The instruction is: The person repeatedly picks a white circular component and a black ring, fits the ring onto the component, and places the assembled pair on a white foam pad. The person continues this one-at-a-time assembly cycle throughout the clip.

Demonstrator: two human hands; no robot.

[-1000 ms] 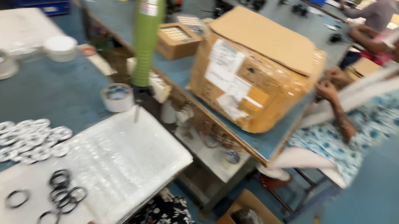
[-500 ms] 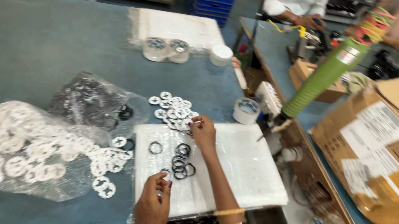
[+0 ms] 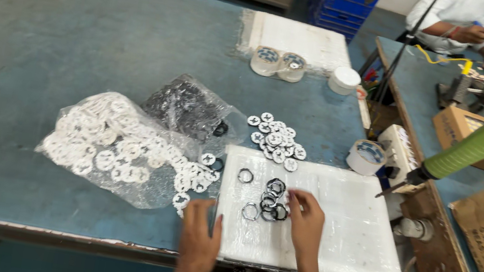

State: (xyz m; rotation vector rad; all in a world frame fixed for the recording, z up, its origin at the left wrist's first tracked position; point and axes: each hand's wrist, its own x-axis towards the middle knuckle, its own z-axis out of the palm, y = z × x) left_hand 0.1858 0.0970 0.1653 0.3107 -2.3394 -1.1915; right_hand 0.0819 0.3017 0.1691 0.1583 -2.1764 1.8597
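Reaching into a cluster of small dark metal rings (image 3: 273, 199) on the white foam sheet (image 3: 355, 240), right hand (image 3: 306, 222) fingers loosely curled, grip unclear, left hand (image 3: 199, 237) open, flat at the sheet's edge on the blue tabletop (image 3: 41, 43), clear bag of white plastic discs (image 3: 115, 147) beside it.

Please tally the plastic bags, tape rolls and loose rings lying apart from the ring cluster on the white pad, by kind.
Plastic bags: 2, one of white discs and one of dark rings
Tape rolls: 3, two side by side and one near the table edge
Rings apart from the cluster on the pad: 2
Total: 7
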